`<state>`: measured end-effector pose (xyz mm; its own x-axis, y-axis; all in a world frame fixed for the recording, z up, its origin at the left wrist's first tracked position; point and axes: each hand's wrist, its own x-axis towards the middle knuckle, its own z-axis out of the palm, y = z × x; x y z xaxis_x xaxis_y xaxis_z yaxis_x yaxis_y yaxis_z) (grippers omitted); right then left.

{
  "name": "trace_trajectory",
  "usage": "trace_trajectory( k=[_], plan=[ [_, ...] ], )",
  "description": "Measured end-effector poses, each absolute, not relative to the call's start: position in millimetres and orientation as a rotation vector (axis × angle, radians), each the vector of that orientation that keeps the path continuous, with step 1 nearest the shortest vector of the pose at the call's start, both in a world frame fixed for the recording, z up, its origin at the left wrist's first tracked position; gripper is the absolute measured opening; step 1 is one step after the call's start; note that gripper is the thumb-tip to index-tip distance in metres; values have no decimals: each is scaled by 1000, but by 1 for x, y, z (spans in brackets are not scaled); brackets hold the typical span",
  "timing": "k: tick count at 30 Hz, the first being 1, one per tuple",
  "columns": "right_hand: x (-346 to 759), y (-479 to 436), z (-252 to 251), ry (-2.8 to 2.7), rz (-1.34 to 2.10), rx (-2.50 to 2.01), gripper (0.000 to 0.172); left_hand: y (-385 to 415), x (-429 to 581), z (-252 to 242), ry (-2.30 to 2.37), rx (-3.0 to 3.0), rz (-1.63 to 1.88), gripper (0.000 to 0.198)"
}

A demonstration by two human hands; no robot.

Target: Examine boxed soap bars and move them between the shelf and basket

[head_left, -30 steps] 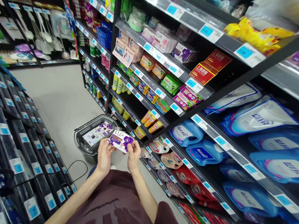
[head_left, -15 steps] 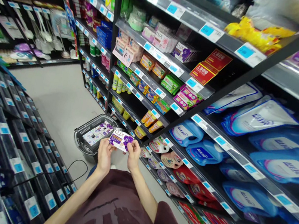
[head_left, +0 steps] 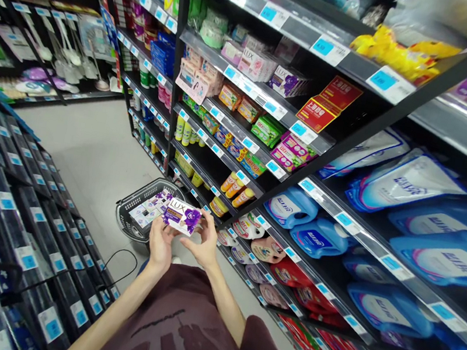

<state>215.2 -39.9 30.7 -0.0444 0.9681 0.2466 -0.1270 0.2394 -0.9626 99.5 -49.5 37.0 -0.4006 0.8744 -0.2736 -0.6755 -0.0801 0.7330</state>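
A white and purple LUX soap box (head_left: 181, 216) is in my left hand (head_left: 161, 244), whose fingers are closed on its lower left side. The printed front faces up toward me. By the box's right end is my right hand (head_left: 204, 242), thumb spread away from the fingers; whether its fingertips touch the box I cannot tell. Just beyond the hands, a black shopping basket (head_left: 124, 218) rests on the floor. Inside it lie white and purple packages (head_left: 152, 208), partly covered by the held box. Similar purple LUX boxes (head_left: 287, 83) stand on the soap shelf.
Soap shelves (head_left: 266, 107) rise ahead, with a red price sign (head_left: 319, 115) at their edge. Blue detergent bottles (head_left: 321, 236) fill the racks to my right. Another rack (head_left: 33, 208) runs along my left. A thin black cable (head_left: 121, 252) loops near the basket.
The soap box has tipped up so more of its front shows, and it sits slightly further left. My right hand has loosened from its right end, thumb spreading away.
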Motion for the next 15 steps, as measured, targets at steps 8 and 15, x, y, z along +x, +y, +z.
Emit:
trace_trajectory(
  k=[8,15],
  plan=[
    [221,-32,19,-1091,1182,-926,61,-54,100,42,944,383,1687,28],
    [222,-30,10,-817,1343,-946,36,-55,99,48,901,473,1517,54]
  ],
)
